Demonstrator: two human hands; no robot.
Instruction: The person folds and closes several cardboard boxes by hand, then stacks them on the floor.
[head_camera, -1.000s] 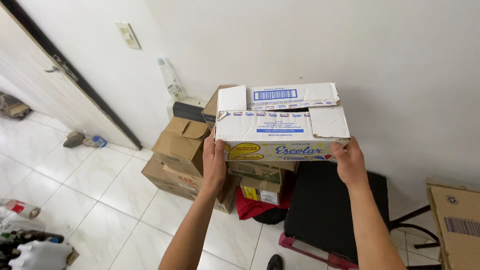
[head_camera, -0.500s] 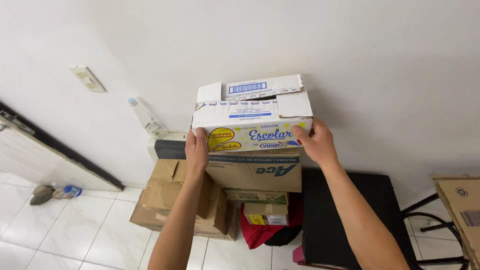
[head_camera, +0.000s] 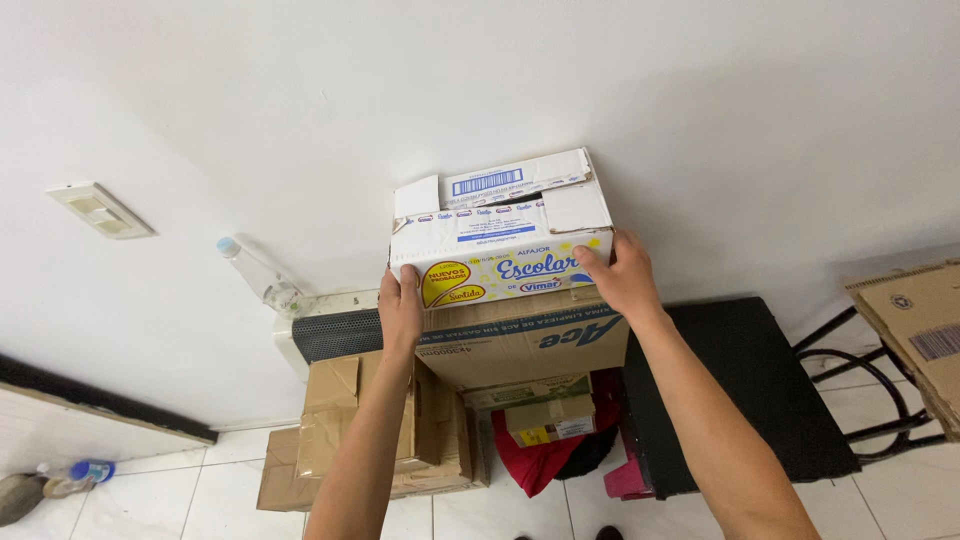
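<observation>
Wall (head_camera: 700, 100) white, stack pushed against it. Brown box (head_camera: 525, 345) below carries white box (head_camera: 500, 235) on top. Black chair (head_camera: 745, 390) just right. Left hand (head_camera: 400, 310) and right hand (head_camera: 620, 275) grip white box's lower corners.

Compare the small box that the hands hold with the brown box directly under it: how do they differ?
The white and yellow box is smaller and colourfully printed; the brown box under it is wider and plain cardboard. The left hand and right hand grip the white and yellow box; the brown box only supports it. Both are cardboard, stacked by the white wall.
</observation>
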